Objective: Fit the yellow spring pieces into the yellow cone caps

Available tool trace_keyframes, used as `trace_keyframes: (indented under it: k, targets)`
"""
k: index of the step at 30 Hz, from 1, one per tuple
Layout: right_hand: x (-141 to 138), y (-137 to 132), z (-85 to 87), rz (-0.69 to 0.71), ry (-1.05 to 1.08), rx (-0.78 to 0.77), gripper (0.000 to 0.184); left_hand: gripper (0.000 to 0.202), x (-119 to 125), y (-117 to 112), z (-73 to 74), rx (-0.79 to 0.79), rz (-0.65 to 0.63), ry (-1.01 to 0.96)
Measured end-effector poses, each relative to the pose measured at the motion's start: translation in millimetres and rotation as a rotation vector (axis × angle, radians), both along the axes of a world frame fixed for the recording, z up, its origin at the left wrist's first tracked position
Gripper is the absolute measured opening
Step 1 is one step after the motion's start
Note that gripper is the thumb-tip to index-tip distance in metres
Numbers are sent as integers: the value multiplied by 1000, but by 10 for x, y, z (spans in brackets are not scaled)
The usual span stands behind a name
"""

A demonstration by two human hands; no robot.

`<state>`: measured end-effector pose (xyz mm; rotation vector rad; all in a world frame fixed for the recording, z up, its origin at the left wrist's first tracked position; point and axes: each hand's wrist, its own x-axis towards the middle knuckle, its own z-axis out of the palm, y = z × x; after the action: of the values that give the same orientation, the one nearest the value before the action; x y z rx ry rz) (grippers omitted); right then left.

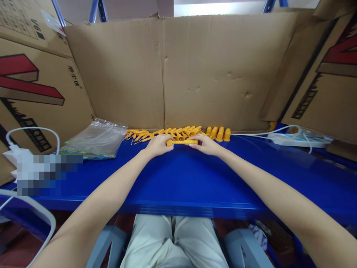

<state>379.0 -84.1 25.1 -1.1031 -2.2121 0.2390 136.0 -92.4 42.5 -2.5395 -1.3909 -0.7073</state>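
Both hands meet over the far part of the blue table, each on one end of a yellow plastic rod (181,142) with a ribbed middle. My left hand (158,145) has its fingers closed round the thicker left end. On the right end, my right hand (206,144) pinches with thumb and fingers. Just behind them lies a row of yellow plastic parts with hollow ends (178,131). Yellow pieces with small metal chains (136,135) lie to the left of my left hand. Beyond my right hand stand short stacks of yellow cup-shaped parts (220,134).
A pile of clear plastic bags (96,139) lies at the left of the blue table (184,178). White chargers and cables (23,152) sit at the left edge, partly blurred out. A white power strip (299,140) is at the right. Cardboard (217,70) walls the back and sides.
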Motion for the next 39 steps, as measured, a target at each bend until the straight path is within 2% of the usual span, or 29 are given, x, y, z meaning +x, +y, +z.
trace_keyframes:
  k: [6, 8, 12, 17, 26, 31, 35, 39]
  targets:
    - [78, 43, 7, 76, 283, -279, 48, 24, -32, 31, 11, -27, 18, -11]
    - [105, 23, 32, 108, 371, -368, 44, 24, -38, 37, 11, -31, 26, -18]
    - [122, -45, 80, 135, 493, -612, 23, 25, -34, 35, 6, -20, -5, -44]
    - [65, -98, 91, 56, 533, -804, 45, 23, -23, 11, -4, -3, -38, -33]
    - [6, -127, 132, -14, 515, -860, 50, 23, -37, 65, -25, -70, -31, -131]
    - [31, -166, 169, 87, 565, -813, 21, 24, -58, 82, -23, -67, -15, -156]
    - [37, -137, 136, 125, 587, -760, 21, 23, -60, 64, -5, -45, -18, -141]
    - [21, -102, 93, 51, 549, -788, 43, 24, -41, 42, -1, 1, -33, -91]
